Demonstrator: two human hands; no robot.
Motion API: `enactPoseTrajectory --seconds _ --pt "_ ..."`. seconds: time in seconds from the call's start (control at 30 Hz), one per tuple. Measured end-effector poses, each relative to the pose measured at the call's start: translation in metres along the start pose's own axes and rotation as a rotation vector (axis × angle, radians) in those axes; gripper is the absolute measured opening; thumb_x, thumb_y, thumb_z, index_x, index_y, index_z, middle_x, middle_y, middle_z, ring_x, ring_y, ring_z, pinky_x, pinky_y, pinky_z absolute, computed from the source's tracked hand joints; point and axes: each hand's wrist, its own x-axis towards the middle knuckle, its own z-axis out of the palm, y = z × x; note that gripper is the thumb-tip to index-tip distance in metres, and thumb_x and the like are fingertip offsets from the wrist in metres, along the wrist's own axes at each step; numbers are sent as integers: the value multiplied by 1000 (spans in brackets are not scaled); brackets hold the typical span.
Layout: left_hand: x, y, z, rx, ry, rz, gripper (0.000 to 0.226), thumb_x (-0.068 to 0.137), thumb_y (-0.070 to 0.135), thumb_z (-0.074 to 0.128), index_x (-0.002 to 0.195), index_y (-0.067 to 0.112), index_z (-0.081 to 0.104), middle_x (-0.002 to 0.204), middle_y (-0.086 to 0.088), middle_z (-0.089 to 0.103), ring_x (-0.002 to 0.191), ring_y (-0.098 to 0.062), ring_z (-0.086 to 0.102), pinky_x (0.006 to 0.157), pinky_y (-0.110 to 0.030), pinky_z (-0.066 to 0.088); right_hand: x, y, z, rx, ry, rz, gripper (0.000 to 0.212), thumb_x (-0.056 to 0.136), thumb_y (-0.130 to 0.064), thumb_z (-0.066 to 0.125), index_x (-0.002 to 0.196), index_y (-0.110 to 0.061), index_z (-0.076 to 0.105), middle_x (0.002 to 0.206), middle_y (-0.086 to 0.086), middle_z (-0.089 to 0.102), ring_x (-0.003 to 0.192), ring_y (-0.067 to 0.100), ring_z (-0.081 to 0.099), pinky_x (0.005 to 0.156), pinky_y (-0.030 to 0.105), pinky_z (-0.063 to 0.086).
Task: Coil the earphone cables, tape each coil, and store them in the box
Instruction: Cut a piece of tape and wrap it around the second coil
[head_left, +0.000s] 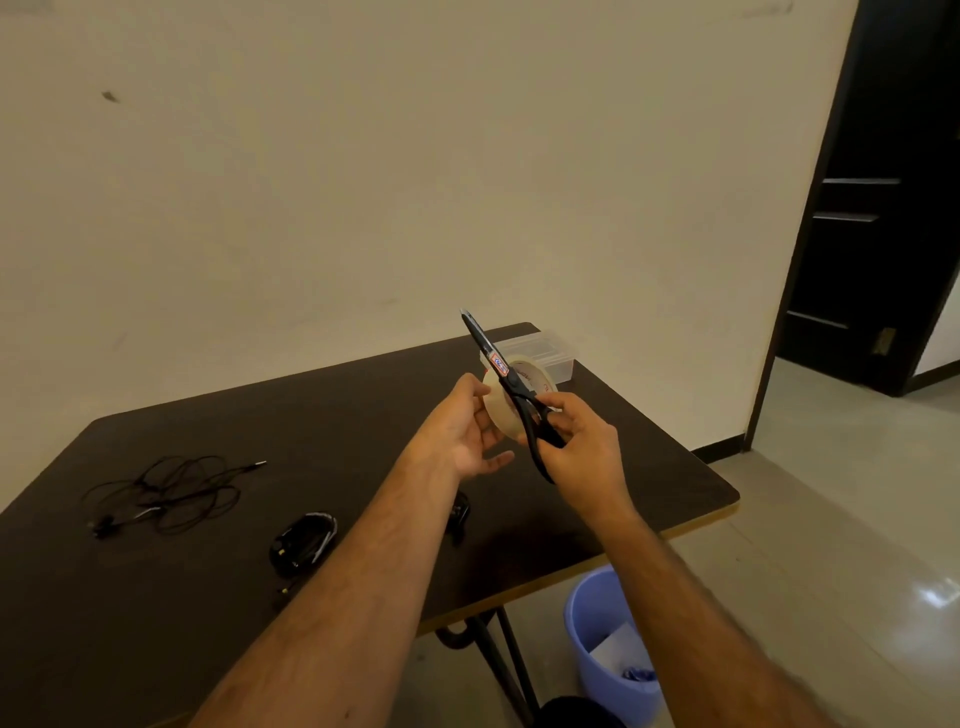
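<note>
My left hand (462, 426) holds a roll of pale tape (506, 400) above the dark table (260, 415). My right hand (582, 441) grips black scissors (498, 374) by the handles, blades closed and pointing up past the roll. A loose black earphone cable (171, 493) lies tangled at the table's left. A coiled black earphone (304, 543) rests near the front middle. Another dark coil (460, 512) shows partly behind my left forearm. A clear plastic box (540, 353) stands at the table's far right corner, behind the tape.
A blue plastic bin (608, 639) holding paper scraps stands on the tiled floor under the table's right edge. A plain wall runs behind the table. A dark doorway (878, 208) opens at the right.
</note>
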Motion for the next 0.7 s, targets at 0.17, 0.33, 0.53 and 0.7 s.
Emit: enactPoseTrajectory --seconds 0.17,0.33,0.53,0.7 --pt "-5 1 1 7 3 7 21 92 26 48 94 17 67 81 1 71 91 -18 63 94 -44 39 -1 -1 2 27 7 9 43 82 -9 76 114 -31 57 102 -14 66 96 -2 63 83 15 52" --pt "-11 1 -1 -9 17 -14 20 93 25 47 90 16 65 79 0 70 87 -17 60 86 -38 38 -5 2 6 40 12 8 43 82 -9 76 114 -31 57 103 -11 70 98 -3 66 80 13 53" --pt "-13 -2 -5 -22 4 -44 17 91 20 47 92 15 63 79 -1 69 82 -16 60 76 -35 40 -11 4 8 13 10 16 43 82 -9 76 113 -31 56 96 -17 67 92 -10 64 77 10 52" --pt "-15 -8 -10 -98 -9 -29 19 86 11 46 93 15 62 86 -4 68 88 -20 62 79 -39 43 -12 2 10 -7 4 -5 42 84 -5 74 116 -26 58 91 -23 64 89 -20 60 75 3 48"
